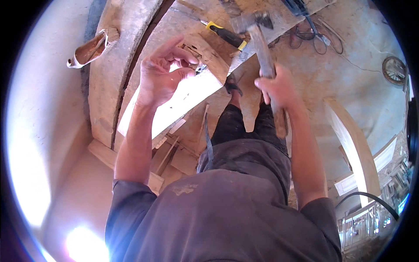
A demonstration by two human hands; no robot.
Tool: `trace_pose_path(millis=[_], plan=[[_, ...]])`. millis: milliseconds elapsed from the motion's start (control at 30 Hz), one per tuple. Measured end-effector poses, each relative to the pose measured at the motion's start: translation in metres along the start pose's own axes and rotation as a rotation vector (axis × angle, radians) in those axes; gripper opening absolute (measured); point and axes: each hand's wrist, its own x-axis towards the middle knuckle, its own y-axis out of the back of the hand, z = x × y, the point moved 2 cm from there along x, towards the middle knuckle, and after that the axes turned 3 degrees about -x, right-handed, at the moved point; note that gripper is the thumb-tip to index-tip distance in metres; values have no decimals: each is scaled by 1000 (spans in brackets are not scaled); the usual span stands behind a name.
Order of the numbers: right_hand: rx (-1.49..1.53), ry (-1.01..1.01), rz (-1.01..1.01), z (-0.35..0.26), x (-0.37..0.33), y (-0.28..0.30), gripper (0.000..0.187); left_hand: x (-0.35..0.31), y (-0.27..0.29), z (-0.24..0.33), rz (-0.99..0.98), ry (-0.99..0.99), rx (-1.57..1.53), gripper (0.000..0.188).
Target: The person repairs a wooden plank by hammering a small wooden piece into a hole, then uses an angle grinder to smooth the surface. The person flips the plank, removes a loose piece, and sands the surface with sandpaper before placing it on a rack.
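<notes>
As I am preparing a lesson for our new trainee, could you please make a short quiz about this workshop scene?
1. Which hand holds the hammer?
2. True or false: the spoked wheel is near the right edge of the picture.
3. What colours has the handle of the hand tool lying just left of the hammer's head?
A) red and white
B) yellow and black
C) blue and green

Key: 1. The right hand, with its fingers around the wooden handle; 2. True; 3. B.
</notes>
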Motion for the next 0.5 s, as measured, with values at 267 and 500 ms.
trace_pose_path(millis=[267, 500], plan=[[-171, 34, -80, -32, 108, 13, 27, -14, 0, -5, 214, -3, -503, 79], [-864, 415, 465, -53, 43, -31, 35, -45, -5, -19, 393, -23, -803, 70]])
